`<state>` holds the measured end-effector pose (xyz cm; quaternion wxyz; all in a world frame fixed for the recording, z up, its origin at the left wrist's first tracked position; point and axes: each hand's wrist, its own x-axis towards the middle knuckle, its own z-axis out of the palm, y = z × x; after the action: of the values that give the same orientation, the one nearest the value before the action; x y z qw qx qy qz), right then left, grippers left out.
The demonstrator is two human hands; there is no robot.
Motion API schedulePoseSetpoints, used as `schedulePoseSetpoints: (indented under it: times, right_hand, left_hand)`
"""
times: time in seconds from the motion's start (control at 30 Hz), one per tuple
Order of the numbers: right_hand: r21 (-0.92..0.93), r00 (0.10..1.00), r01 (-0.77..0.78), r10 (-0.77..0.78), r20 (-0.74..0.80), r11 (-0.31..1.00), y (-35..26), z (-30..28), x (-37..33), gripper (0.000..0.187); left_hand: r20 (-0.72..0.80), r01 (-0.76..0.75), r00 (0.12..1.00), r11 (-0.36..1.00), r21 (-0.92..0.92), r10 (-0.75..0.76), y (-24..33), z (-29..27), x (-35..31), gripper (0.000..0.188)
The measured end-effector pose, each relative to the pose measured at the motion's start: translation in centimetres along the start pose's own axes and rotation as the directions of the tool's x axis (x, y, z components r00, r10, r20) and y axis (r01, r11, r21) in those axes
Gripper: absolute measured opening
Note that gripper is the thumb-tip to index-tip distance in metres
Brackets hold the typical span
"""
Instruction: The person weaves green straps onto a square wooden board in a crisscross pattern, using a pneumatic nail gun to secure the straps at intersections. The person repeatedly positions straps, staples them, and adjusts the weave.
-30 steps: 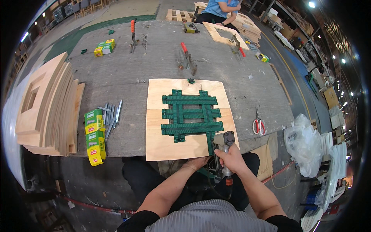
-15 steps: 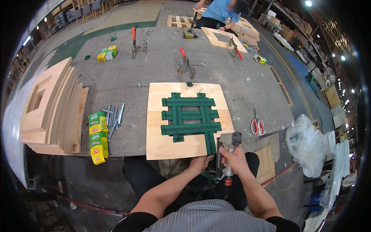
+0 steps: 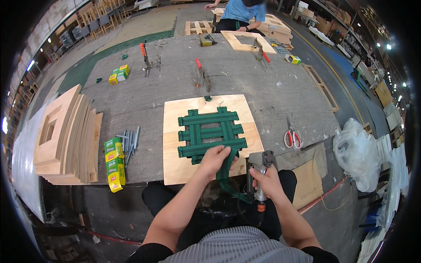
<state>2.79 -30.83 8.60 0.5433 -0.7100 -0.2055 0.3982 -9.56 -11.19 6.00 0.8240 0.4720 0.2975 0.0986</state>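
A square wooden panel (image 3: 173, 164) lies in front of me at the table's near edge. Green webbing (image 3: 208, 118) crosses over its central opening in a woven lattice. My left hand (image 3: 215, 161) is closed on a loose webbing strap (image 3: 223, 175) at the lattice's near right corner; the strap's tail drops past the panel edge toward my lap. My right hand (image 3: 267, 182) grips a pneumatic staple gun (image 3: 262, 161) upright, just right of the panel's near right corner, its nose apart from the webbing. An orange fitting shows at the gun's lower end.
Framed wooden panels (image 3: 66, 136) are stacked at left, beside yellow-green staple boxes (image 3: 115, 164) and loose staple strips (image 3: 130, 142). Red-handled scissors (image 3: 291, 135) lie at right. Toggle clamps (image 3: 201, 74) stand beyond the panel. A co-worker in blue (image 3: 241, 15) sits across the table.
My left hand has risen from below the panel's near edge onto the webbing, lifting and folding the loose strap back. The staple gun stays in my right hand, nearly in place.
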Motion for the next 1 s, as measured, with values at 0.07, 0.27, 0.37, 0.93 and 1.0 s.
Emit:
schedulePoseSetpoints:
  times: [0.07, 0.27, 0.37, 0.93, 1.0]
  right_hand:
    - [-0.042, 1.0, -0.013, 0.014, 0.022, 0.999, -0.5, 0.7, 0.7, 0.022]
    - [-0.14, 0.996, -0.041, 0.052, 0.07, 0.989, -0.6, 1.8, 2.2, 0.023]
    - [-0.19, 0.996, -0.042, 0.057, 0.073, 0.981, -0.6, 2.3, 2.8, 0.023]
    - [-0.299, 0.989, -0.098, 0.126, 0.076, 0.949, -1.8, 4.2, 3.1, 0.036]
    - [-0.312, 0.986, -0.102, 0.138, 0.097, 0.945, -1.7, 4.1, 3.3, 0.038]
  left_hand:
    - [0.01, 0.036, 0.999, 0.996, 0.078, -0.037, 1.8, -1.2, 2.5, 0.031]
    - [-0.013, 0.156, 0.988, 0.979, 0.135, -0.155, 1.8, -2.4, 7.6, 0.031]
    - [0.01, 0.172, 0.985, 0.979, 0.106, -0.174, 1.1, -3.0, 8.6, 0.03]
    - [0.014, 0.196, 0.98, 0.98, 0.03, -0.197, 1.2, -3.2, 8.4, 0.031]
    - [0.016, 0.193, 0.981, 0.981, 0.024, -0.194, 1.3, -3.2, 8.3, 0.031]
